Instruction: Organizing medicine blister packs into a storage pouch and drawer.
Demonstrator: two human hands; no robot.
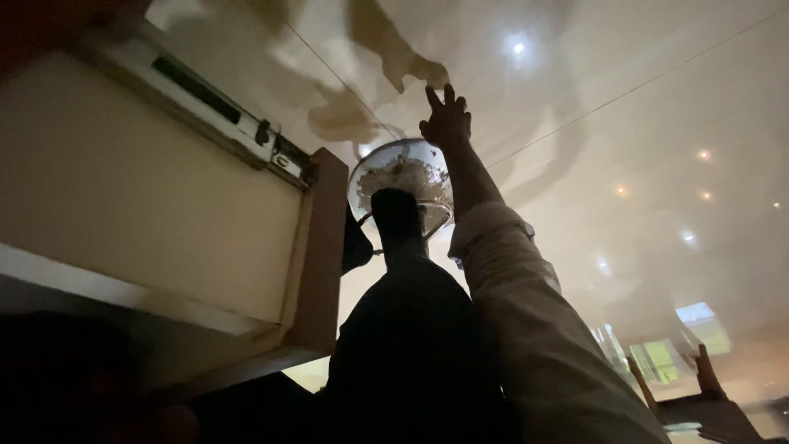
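One dark hand [396,215] on the left holds up a round glass bowl [400,177] with crumbly white stuff in it, right beside a tan cabinet [164,197]. Its fingers are too dark to tell. On the right, the other hand [446,121] reaches up with fingers spread, near the bowl's rim.

The left hand [397,215] is only a dark silhouette under the glass bowl [401,177], so its fingers and grip cannot be told. It hides the bowl's bottom and part of the crumbly content. The right hand [446,119], above the bowl's rim, shows only its back. Both arms are cut by the lower edge.
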